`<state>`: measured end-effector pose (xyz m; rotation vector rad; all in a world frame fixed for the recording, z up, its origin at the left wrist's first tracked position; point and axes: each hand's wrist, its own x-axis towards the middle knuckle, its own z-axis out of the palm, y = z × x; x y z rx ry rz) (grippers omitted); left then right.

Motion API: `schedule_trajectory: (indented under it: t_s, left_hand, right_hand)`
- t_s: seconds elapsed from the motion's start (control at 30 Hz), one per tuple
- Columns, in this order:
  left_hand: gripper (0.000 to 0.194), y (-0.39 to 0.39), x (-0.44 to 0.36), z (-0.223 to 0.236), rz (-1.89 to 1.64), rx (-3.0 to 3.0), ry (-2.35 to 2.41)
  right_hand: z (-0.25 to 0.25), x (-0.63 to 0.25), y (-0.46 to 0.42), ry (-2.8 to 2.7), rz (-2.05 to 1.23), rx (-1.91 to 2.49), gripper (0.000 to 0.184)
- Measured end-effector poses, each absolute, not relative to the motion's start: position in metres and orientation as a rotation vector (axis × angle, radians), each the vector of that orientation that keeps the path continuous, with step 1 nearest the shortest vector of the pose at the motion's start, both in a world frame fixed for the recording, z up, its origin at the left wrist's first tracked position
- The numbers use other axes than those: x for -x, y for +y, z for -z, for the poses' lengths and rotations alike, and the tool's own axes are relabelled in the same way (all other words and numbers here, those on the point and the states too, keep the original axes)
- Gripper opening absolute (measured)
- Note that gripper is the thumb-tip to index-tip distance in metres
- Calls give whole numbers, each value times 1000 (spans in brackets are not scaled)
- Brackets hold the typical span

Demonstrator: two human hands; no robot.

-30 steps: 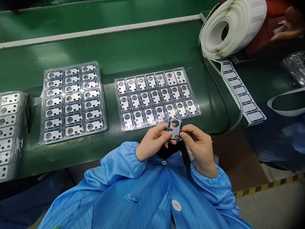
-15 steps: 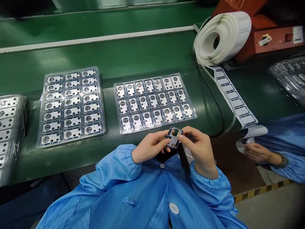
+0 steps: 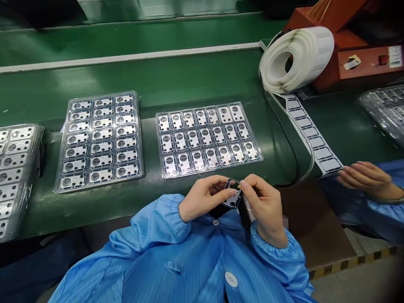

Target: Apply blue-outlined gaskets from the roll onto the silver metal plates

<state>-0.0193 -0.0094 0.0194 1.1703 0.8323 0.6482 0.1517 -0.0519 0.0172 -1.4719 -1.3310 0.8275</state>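
Observation:
Close to my body, a small rectangular panel (image 3: pixel 232 202) with a silver-grey face, a dark border and a large cut-out is held tilted between both hands. My left hand (image 3: pixel 202 198) is closed on its left side, thumb over the front. At the upper right edge, the thumb and fingertips of my right hand (image 3: pixel 265 206) pinch the panel; whether they also hold a thin film there I cannot make out. Just beyond my hands lies a clear plastic tray (image 3: pixel 206 168) with rows of similar panels. Another such tray (image 3: pixel 99 183) lies to its left.
A stack of trays (image 3: pixel 19 176) stands at the far left. On the right are a label roll (image 3: pixel 296 59) with its strip (image 3: pixel 311 130) hanging forward, a cable (image 3: pixel 295 155), an orange machine (image 3: pixel 353 67) and more trays (image 3: pixel 386 111). A co-worker's hand (image 3: pixel 368 179) is beside the strip's end.
The panel has tilted in my hands, and my right fingertips have moved to its upper edge. The co-worker's hand has risen, and the peeled white piece it was at is no longer seen.

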Motion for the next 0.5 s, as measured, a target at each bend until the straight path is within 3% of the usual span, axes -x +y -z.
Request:
schedule_trajectory:
  t_s: [0.17, 0.5]
  left_hand:
    - [27, -7, 23, -20, -675, -1262, 875]
    - [32, -6, 23, -21, -619, -1137, 823]
  right_hand:
    - [-12, -149, -54, -1349, -850, 1426, 29]
    - [-8, -146, -55, -1521, -869, 1278, 28]
